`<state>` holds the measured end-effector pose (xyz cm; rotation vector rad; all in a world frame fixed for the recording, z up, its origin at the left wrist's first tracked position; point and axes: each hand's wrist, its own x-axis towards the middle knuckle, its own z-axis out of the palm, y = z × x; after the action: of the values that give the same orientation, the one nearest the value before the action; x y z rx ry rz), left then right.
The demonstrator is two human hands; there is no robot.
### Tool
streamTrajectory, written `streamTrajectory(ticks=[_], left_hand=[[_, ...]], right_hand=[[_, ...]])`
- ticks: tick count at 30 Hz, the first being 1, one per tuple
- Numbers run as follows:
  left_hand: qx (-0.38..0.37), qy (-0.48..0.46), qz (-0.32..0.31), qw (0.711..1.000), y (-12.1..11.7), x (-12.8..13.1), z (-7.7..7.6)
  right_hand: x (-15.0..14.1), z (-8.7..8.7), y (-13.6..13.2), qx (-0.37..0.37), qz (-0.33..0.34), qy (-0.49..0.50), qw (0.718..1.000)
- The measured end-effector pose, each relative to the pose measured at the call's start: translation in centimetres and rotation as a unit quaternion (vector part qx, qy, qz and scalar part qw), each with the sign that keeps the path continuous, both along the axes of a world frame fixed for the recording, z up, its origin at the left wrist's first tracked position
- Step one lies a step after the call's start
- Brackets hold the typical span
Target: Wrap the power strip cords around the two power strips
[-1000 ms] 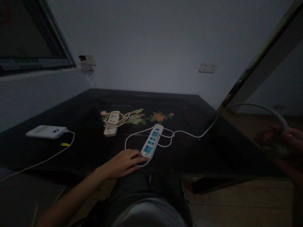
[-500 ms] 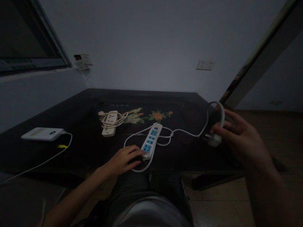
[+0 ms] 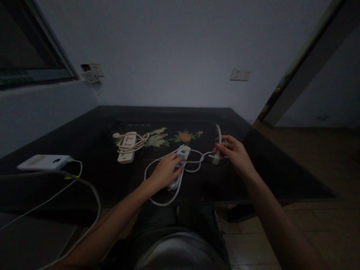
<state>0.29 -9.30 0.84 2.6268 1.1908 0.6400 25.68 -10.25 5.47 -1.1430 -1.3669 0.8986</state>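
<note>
A white power strip (image 3: pixel 184 149) with blue sockets lies on the dark table before me. My left hand (image 3: pixel 167 168) is closed over its middle, fingers bent across its face and hiding most of the sockets. Farther right, my right hand (image 3: pixel 232 152) pinches a white plug (image 3: pixel 216 158) between thumb and fingers, its prongs pointing left. From the plug a thick white cord (image 3: pixel 219 133) curves upward. Thinner-looking loops of white cord (image 3: pixel 194 171) lie beside the strip. The plug is held just above the tabletop, apart from the strip.
Left of the strip lies a second power strip (image 3: pixel 126 158), its beige cord wrapped around it. A white power bank (image 3: pixel 42 162) with a cable sits at the table's left. A grey-white cord (image 3: pixel 97 198) arcs over the left forearm. Wall sockets (image 3: pixel 240 74) are behind the table (image 3: pixel 168 116).
My right hand has brought the plug left, closer to the strip. My left hand has slid from the strip's near end up over its middle. A cord loop has risen at left.
</note>
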Motion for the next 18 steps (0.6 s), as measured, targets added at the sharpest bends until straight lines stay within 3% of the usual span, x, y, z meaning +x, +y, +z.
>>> streamTrajectory(ticks=[8, 14, 18], left_hand=[[0.078, 0.135, 0.022, 0.988, 1.6, 4.1, 0.6], [0.064, 0.195, 0.024, 0.978, 1.8, 4.9, 0.4], [0.092, 0.203, 0.027, 0.975, 1.3, 5.3, 1.2]], right_hand=[[-0.7, -2.0, 2.5, 0.001, 0.018, 0.019, 1.0], [-1.6, -4.2, 4.4, -0.006, 0.031, 0.023, 0.999], [-2.5, -5.9, 5.5, -0.021, 0.032, 0.03, 0.999]])
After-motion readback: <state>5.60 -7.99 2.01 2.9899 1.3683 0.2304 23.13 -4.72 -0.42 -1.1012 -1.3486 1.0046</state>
